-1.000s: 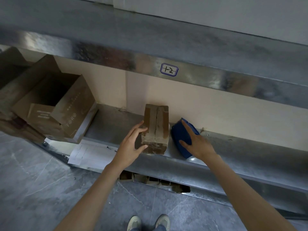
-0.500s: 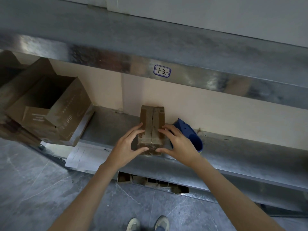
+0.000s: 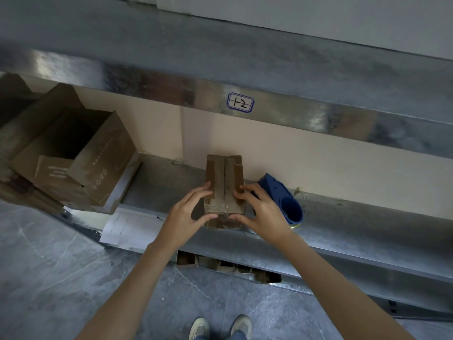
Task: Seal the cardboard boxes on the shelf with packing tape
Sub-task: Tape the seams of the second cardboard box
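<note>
Cardboard box (image 3: 224,185) stands on the shelf (image 3: 343,224), clasped at its sides by both hands. Right hand (image 3: 263,212) has left the blue tape dispenser (image 3: 282,200), now just outside its knuckles, joining the left hand (image 3: 188,212). Tape apparently laid already; pressing it down seems likely.

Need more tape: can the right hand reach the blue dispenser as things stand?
Probably yes: the blue dispenser lies just beside the right hand, nothing between; it need only release the box.

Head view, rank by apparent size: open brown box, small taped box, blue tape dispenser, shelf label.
Open brown cardboard box
Small taped cardboard box
Blue plastic tape dispenser, partly behind the right hand
White handwritten shelf label
</note>
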`<state>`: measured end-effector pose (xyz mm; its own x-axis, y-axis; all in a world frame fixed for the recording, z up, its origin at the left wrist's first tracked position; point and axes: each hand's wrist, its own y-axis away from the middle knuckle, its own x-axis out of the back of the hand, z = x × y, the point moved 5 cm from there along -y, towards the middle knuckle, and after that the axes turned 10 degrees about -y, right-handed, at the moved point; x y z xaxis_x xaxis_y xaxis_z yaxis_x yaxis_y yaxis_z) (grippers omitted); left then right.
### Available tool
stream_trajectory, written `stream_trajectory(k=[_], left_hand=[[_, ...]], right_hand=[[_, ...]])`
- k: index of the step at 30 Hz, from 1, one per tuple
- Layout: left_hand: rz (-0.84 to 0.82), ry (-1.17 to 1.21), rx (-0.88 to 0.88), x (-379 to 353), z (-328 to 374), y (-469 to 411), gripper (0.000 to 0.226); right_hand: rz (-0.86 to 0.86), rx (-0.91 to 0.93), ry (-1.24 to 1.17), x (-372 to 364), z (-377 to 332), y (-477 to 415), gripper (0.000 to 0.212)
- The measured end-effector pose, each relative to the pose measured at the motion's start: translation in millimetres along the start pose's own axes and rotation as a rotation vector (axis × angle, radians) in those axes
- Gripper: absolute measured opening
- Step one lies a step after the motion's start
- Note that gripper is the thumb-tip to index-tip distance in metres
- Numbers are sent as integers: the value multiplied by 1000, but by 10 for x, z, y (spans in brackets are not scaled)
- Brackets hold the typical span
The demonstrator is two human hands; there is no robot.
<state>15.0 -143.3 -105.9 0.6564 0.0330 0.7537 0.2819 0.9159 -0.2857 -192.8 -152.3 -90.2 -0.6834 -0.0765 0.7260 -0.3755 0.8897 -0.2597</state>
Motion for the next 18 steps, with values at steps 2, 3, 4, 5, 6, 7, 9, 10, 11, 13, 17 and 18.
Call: stream_trajectory(k=[2,3,4,5,6,7,9,10,11,13,17,18], left_hand=[[21,-7,7,-1,27,-24,68],[38,-4,16,-3,37,-32,68],[55,4,27,-4,42,-37,67],[66,9,37,-4,44,-39,66],[72,12,40,1,48,-41,65],[72,15,41,5,54,-39,64],[77,31,49,20,80,-35,61],[87,47,61,25,97,-34,58],[104,61,75,24,116,-32,53],[157,57,107,5,161,-31,47],[248,48,170,-44,197,-39,44],[259,56,175,-43,198,-41,44]], right_hand=[[3,-9,-12,-16,-16,-9,68],[19,-11,-19,-29,-26,-12,67],[37,-13,-24,-46,-32,-13,64],[52,-14,-29,-64,-32,-10,62],[61,-14,-36,-75,-32,-8,60],[64,-13,-43,-79,-34,-2,60],[65,-22,-53,-65,-45,4,62],[70,-37,-62,-56,-65,2,63],[75,-58,-73,-57,-83,-3,64],[87,-106,-84,-88,-118,-23,61],[163,-162,-115,-161,-128,-61,48],[181,-172,-130,-163,-126,-66,43]])
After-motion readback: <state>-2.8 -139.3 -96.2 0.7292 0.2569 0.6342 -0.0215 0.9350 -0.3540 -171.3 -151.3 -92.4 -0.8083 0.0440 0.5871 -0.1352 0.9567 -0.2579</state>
